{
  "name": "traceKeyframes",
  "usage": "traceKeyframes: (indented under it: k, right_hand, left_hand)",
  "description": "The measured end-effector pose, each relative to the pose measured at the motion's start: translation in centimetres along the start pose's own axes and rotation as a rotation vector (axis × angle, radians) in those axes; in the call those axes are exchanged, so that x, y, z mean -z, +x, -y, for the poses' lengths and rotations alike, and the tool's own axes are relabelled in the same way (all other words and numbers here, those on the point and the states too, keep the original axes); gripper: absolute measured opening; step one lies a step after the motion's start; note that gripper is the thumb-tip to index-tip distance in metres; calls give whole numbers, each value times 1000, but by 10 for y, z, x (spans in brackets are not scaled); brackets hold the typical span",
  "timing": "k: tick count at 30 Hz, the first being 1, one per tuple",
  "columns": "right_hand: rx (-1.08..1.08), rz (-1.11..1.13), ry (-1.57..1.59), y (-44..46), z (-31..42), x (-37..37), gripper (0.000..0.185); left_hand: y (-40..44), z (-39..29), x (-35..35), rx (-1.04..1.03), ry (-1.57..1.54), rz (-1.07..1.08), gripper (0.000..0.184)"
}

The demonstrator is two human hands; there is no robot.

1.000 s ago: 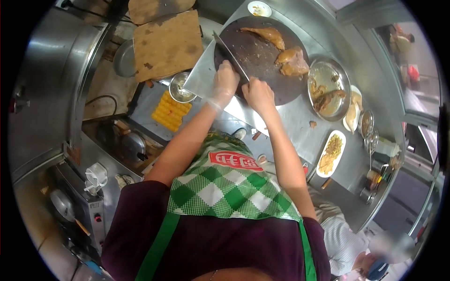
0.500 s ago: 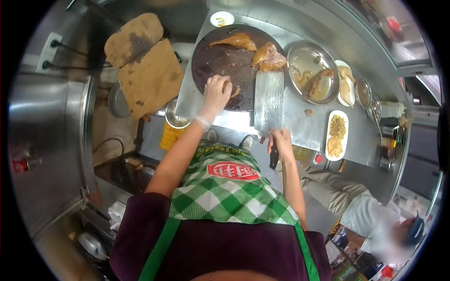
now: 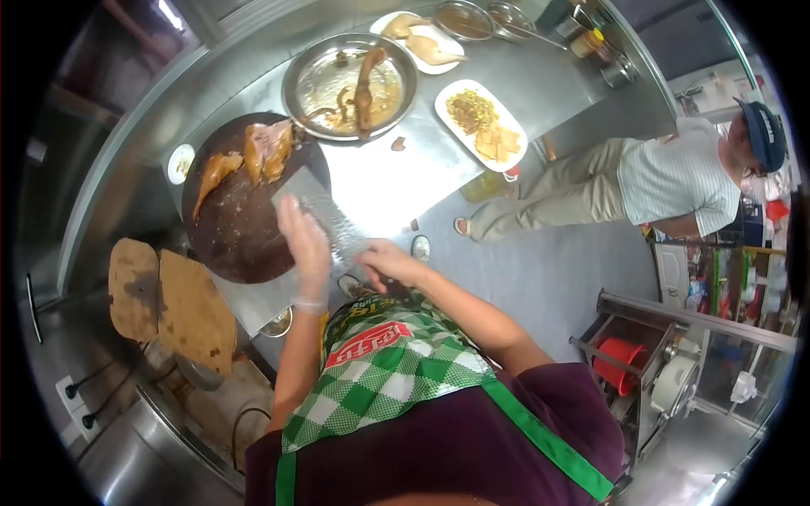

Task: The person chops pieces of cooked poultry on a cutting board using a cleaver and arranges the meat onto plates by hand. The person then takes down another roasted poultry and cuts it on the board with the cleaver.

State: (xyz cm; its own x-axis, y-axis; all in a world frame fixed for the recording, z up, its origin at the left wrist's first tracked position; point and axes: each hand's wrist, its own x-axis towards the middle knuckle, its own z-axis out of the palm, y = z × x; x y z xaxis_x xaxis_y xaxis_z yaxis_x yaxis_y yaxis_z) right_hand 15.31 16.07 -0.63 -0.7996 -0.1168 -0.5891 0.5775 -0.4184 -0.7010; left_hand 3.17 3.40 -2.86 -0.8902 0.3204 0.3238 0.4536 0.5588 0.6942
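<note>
My right hand [image 3: 390,263] is closed round the handle of a broad cleaver [image 3: 321,215], whose blade lies flat side up over the right edge of the round dark chopping board [image 3: 240,240]. My left hand [image 3: 304,236], in a clear glove, is at the blade's left side with its fingers stretched and somewhat blurred; whether it touches the blade is unclear. On the board's upper part rest a browned poultry leg [image 3: 217,179] and a larger poultry piece [image 3: 267,150].
A steel bowl [image 3: 405,97] with browned meat stands above the board. Beyond are a plate of pale poultry [image 3: 433,51] and a long white dish [image 3: 510,131] of food. A person [image 3: 675,177] stands at right. Cardboard-like brown boards [image 3: 196,312] lie at lower left.
The view has swung to the right. The cleaver has come from upright on the board to flat at its edge, and my left hand has moved from the board to beside the blade.
</note>
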Motion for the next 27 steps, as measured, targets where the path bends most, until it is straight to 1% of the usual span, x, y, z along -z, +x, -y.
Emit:
traceKeyframes:
  k: [2,4,6,9,11,14,15,19,22,25,27]
  right_hand:
    - [-22,-122,-13,-34,9,37,15]
    - [38,-203,121,-71,17,71,13]
    - [103,-305,168,-100,20,115,10]
    - [120,-446,243,-133,34,175,11]
    - [140,-483,269,-141,40,213,12]
    - [155,-467,262,-140,50,264,16]
    - [148,-468,255,-141,54,273,16]
    - [123,-496,220,-156,66,297,14]
    - [123,-571,185,-170,64,310,12]
    - [121,-600,145,-184,67,316,12]
    - [131,-576,163,-189,70,314,12]
  left_hand:
    - [-4,-21,-43,-213,-44,41,46]
    - [-2,-66,-85,-185,-323,181,50]
    - [6,-115,-134,-341,-262,272,47]
    - [17,-180,-202,-380,-391,341,50]
    - [27,-199,-240,-411,-430,435,52]
    - [49,-207,-282,-505,-398,476,51]
    - [56,-204,-289,-450,-322,558,54]
    - [72,-191,-287,-468,-163,668,56]
    - [74,-196,-279,-443,-143,566,50]
    - [77,-188,-262,-344,-204,350,42]
    - [75,-193,-257,-319,-151,348,40]
